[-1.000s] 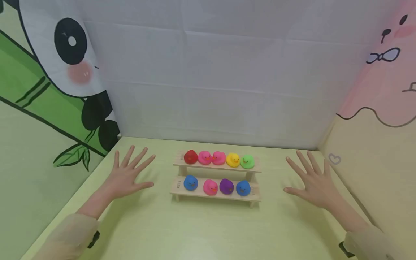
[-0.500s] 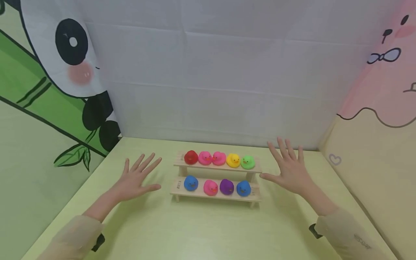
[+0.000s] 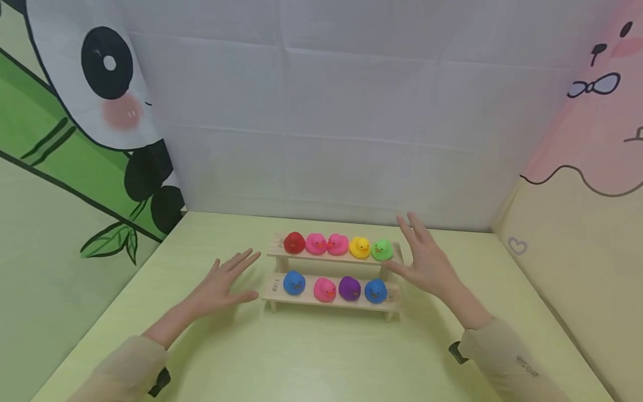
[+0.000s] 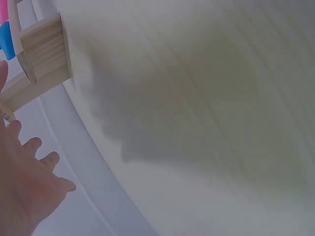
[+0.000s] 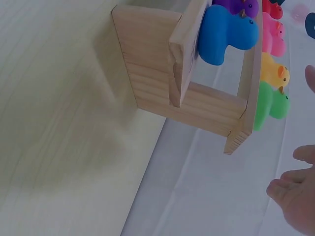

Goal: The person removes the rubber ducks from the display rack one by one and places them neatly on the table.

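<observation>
From my head I am looking down at a pale table, where a two-step wooden stand is standing between my hands. On its upper shelf, from left to right, a red duck, a first pink duck, a second pink duck, a yellow duck and a green duck are sitting in a close row. On its lower shelf, a blue duck, a third pink duck, a purple duck and a second blue duck are sitting, the first a little apart. I am holding my left hand just beside the stand's left end, fingers extended, thumb well away from them, gripping nothing. I am holding my right hand by the right end, nearest the green duck, its fingers extended and its thumb pointing inward; it is gripping nothing either. A white cloth is hanging behind the table.

At my left wrist, part of my palm is showing at the picture's left edge, near the stand's end. A broad shadow is lying on the table.

At my right wrist, the stand's end is appearing slanted. My right hand is showing only partly at the right edge, and a gap is separating it from the green duck.
</observation>
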### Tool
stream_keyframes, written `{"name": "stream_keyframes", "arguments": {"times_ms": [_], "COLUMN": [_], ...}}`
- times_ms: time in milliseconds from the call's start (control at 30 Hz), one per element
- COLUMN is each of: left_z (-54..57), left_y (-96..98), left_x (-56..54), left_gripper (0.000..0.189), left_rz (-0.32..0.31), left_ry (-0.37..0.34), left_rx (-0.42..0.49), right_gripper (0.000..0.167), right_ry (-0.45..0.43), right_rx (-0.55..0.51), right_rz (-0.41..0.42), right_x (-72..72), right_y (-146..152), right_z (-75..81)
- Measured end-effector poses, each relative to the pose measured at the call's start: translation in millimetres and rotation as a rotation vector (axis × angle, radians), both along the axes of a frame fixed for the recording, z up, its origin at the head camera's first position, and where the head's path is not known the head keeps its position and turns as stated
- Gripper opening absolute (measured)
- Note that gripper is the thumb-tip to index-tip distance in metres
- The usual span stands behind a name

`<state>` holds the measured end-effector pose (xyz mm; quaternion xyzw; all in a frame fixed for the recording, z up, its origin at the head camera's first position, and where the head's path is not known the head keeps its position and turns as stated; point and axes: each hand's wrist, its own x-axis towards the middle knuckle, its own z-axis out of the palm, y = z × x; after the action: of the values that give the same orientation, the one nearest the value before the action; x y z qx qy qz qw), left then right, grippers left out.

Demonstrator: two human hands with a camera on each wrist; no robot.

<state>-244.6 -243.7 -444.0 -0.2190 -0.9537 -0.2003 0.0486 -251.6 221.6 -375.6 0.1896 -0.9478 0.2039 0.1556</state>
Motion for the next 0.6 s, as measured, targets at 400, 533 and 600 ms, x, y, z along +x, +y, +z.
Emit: {"name": "stream_keyframes", "arguments": {"times_ms": [400,533,600], "left_z": [-15.8,-17.6,-18.3], "left_y": [9.6,13.8,15.4], "left_x": [0.1,0.3,0.7], "left_gripper": [0.084,0.082,0.079], "left_rz": [-0.023,-0.03,-0.037], "left_ry": [-0.122,-0.144,-0.156], "left_rx": [0.197,0.264,0.292], "right_gripper": [0.076,0.065,0.06], "right_ry": [0.126,0.147,0.137], "right_rx": [-0.223,-0.349,-0.401], "right_rz": [0.068,0.104,0.111], "right_x": [-9.5,-13.5,-14.9], "right_y": [-24,-28,-29], "right_z": [-16.1,-22.0,-24.9]}}
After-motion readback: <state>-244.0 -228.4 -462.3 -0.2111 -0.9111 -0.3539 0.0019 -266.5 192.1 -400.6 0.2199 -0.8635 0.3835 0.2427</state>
